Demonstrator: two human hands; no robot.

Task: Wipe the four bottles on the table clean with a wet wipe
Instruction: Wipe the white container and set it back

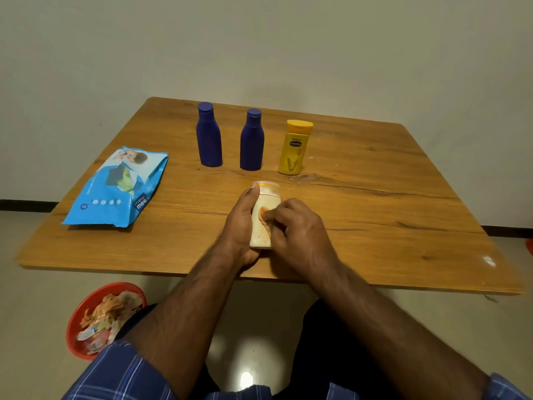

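Head view: your left hand (242,223) grips 1 cream bottle (264,215) above the table's (375,203) near edge, long axis pointing away from you. Right hand (300,226) pinches a stained wipe (264,216) against its right side. 3 bottles (251,140) stand beyond.

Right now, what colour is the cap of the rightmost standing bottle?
Yellow, like the bottle itself; clear in the head view.
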